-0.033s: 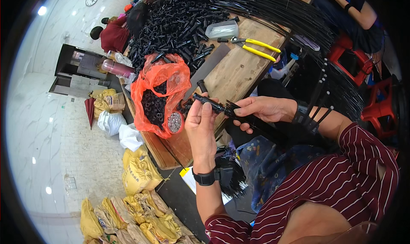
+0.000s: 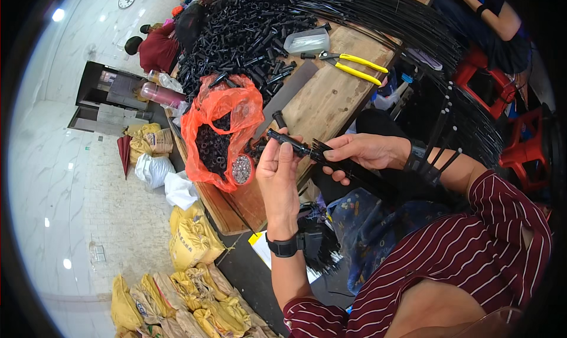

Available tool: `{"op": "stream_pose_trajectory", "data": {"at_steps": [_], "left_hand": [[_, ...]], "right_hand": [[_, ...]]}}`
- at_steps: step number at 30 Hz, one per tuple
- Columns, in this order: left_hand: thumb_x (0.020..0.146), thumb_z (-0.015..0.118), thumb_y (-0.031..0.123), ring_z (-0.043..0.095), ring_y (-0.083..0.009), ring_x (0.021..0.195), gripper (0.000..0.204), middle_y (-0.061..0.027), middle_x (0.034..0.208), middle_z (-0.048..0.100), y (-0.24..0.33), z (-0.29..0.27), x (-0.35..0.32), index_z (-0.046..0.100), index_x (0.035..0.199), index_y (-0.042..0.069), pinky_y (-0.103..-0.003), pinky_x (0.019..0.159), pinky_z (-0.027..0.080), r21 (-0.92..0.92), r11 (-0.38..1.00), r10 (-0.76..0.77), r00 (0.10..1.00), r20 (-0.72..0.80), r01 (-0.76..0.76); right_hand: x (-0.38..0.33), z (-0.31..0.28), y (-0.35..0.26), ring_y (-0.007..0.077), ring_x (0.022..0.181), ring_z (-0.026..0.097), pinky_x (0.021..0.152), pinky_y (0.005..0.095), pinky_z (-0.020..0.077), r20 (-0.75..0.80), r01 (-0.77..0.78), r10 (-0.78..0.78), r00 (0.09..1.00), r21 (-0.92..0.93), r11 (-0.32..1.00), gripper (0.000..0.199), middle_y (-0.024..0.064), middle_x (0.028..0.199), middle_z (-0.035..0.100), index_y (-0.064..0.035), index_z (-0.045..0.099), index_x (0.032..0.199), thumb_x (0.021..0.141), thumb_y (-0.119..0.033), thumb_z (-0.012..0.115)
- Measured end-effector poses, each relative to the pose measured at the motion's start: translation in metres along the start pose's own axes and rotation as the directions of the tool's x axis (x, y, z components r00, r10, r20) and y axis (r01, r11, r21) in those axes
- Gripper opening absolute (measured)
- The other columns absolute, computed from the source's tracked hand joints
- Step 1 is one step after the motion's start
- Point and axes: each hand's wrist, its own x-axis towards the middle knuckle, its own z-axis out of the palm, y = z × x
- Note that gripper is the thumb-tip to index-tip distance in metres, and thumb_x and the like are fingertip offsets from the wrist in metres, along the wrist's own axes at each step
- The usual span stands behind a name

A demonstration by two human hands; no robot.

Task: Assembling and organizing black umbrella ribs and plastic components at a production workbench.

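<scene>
My left hand [image 2: 279,171] pinches a short black tubular fitting [image 2: 294,143] between thumb and fingers. My right hand [image 2: 372,151] is closed round a bundle of thin black rods [image 2: 360,175], whose ends meet the fitting; whether any rod sits inside it I cannot tell. Just beyond my left fingertips another black tubular piece [image 2: 279,119] rests on the wooden table [image 2: 339,96]. To the left, an orange-red plastic bag [image 2: 248,116] lies open over many small black rings [image 2: 211,152]. Beside them is a round tub of small shiny pieces [image 2: 241,169].
A heap of black fittings [image 2: 236,36] covers the far table, next to a clear plastic box [image 2: 307,42] and yellow-handled pliers [image 2: 361,66]. Long black rods [image 2: 378,19] stretch along the far right. Red stools [image 2: 484,81] and a co-worker's arm [image 2: 499,19] are at right; yellow sacks [image 2: 192,237] lie left.
</scene>
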Motion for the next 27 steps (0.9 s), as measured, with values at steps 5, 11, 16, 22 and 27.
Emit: {"op": "stream_pose_trajectory", "data": {"at_steps": [5, 11, 16, 22, 27], "left_hand": [[0.096, 0.054, 0.014, 0.061, -0.0141, 0.094, 0.037, -0.0104, 0.109, 0.063, -0.002, -0.001, 0.000, 0.048, 0.129, -0.001, -0.028, 0.086, 0.048, -0.064, 0.998, -0.010, 0.997, 0.081, 0.015], [0.095, 0.057, 0.018, 0.056, -0.0158, 0.101, 0.043, -0.0082, 0.111, 0.060, -0.002, -0.002, 0.001, 0.044, 0.132, 0.001, -0.033, 0.089, 0.044, -0.099, 0.994, -0.038, 0.987, 0.155, 0.054], [0.094, 0.058, 0.019, 0.055, -0.0157, 0.104, 0.045, -0.0074, 0.111, 0.059, -0.008, -0.002, 0.003, 0.042, 0.133, 0.002, -0.033, 0.091, 0.044, -0.111, 0.993, -0.010, 0.981, 0.193, 0.032], [0.095, 0.056, 0.018, 0.056, -0.0157, 0.101, 0.042, -0.0079, 0.112, 0.058, -0.010, 0.001, -0.001, 0.042, 0.131, 0.002, -0.031, 0.089, 0.045, -0.042, 0.999, 0.034, 0.981, 0.189, -0.026], [0.096, 0.054, 0.011, 0.056, -0.0129, 0.100, 0.037, -0.0075, 0.113, 0.058, -0.011, 0.012, -0.009, 0.043, 0.129, 0.001, -0.027, 0.086, 0.046, 0.034, 0.999, 0.035, 0.999, 0.017, -0.035]], "right_hand": [[0.000, -0.002, 0.001, 0.0137, 0.076, 0.059, 0.065, 0.0271, 0.0557, 0.019, -0.003, 0.003, 1.000, 0.042, 0.999, 0.026, 0.0057, 0.092, 0.059, -0.0019, 0.052, 0.114, 0.095, -0.020, 0.056], [-0.001, -0.003, 0.001, 0.0142, 0.075, 0.059, 0.065, 0.0272, 0.0557, 0.057, -0.015, 0.010, 0.998, 0.095, 0.995, 0.025, 0.0062, 0.093, 0.058, -0.0024, 0.052, 0.114, 0.095, -0.019, 0.056], [-0.001, -0.006, 0.001, 0.0144, 0.075, 0.058, 0.065, 0.0274, 0.0559, 0.093, -0.028, 0.014, 0.996, 0.150, 0.988, 0.025, 0.0072, 0.092, 0.058, -0.0028, 0.051, 0.115, 0.095, -0.018, 0.056], [0.001, -0.006, 0.001, 0.0140, 0.076, 0.058, 0.065, 0.0270, 0.0556, 0.107, -0.019, 0.004, 0.994, 0.141, 0.990, 0.026, 0.0069, 0.092, 0.058, -0.0029, 0.051, 0.116, 0.096, -0.018, 0.055], [0.000, -0.002, -0.002, 0.0127, 0.076, 0.058, 0.066, 0.0251, 0.0552, 0.075, 0.013, -0.018, 0.997, 0.071, 0.997, 0.025, 0.0049, 0.092, 0.058, -0.0026, 0.051, 0.115, 0.096, -0.019, 0.054]]}}
